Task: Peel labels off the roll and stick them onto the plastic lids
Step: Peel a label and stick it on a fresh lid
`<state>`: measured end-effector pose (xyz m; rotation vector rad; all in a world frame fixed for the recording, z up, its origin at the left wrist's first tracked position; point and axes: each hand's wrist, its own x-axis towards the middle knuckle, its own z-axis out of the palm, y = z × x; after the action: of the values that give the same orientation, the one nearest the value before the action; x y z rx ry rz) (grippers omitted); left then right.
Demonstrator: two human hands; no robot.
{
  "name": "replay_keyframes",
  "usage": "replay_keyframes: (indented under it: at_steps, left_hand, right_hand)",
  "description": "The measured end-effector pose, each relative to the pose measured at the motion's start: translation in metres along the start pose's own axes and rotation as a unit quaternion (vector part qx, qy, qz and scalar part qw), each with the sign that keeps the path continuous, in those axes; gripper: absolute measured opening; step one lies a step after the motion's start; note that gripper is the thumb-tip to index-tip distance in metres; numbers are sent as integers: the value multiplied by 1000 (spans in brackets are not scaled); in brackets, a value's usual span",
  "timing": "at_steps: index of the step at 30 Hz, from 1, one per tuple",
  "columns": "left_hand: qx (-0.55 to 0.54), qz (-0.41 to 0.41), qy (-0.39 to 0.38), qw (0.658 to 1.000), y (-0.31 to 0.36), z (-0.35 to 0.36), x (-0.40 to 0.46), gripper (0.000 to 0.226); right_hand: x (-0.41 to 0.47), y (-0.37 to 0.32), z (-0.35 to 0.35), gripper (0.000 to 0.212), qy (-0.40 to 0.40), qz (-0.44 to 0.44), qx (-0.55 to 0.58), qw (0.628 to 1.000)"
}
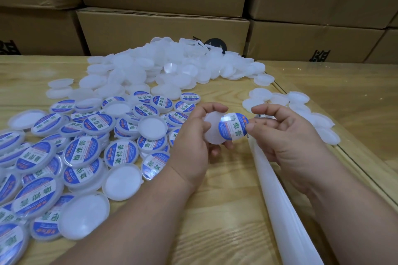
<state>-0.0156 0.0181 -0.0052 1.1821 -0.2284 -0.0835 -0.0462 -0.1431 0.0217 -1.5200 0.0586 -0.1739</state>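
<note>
Stacked across the top of the frame, brown cardboard boxes point(163, 28); below them a pale wood-grain table point(215, 211) with a heap of bare translucent white lids point(163, 66) at upper centre and glossy blue-and-white labelled lids point(81, 153) spread at left. Running down the lower right, a white backing strip point(277, 200), smooth and matte. At centre, sticking step in hand: left hand point(193, 135) curled round a blank round lid point(212, 129), right hand point(284, 133) pinching a shiny round label point(233, 126) at its edge, partly over the lid; next, probably centring and pressing flat.
</note>
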Motion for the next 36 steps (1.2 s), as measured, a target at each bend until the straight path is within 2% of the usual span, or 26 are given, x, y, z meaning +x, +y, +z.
replay_keyframes:
  at_steps: [9, 29, 36]
  left_hand:
    - [48, -29, -48, 997, 2, 2, -2, 45]
    - [101, -28, -53, 993, 8, 5, -4, 48]
    - [137, -14, -34, 990, 5, 8, -7, 46]
  right_hand:
    - [-2, 2, 3, 27, -21, 13, -17, 1000]
    - [-3, 2, 3, 29, -15, 17, -25, 999]
    - [-2, 2, 1, 22, -5, 25, -37, 999]
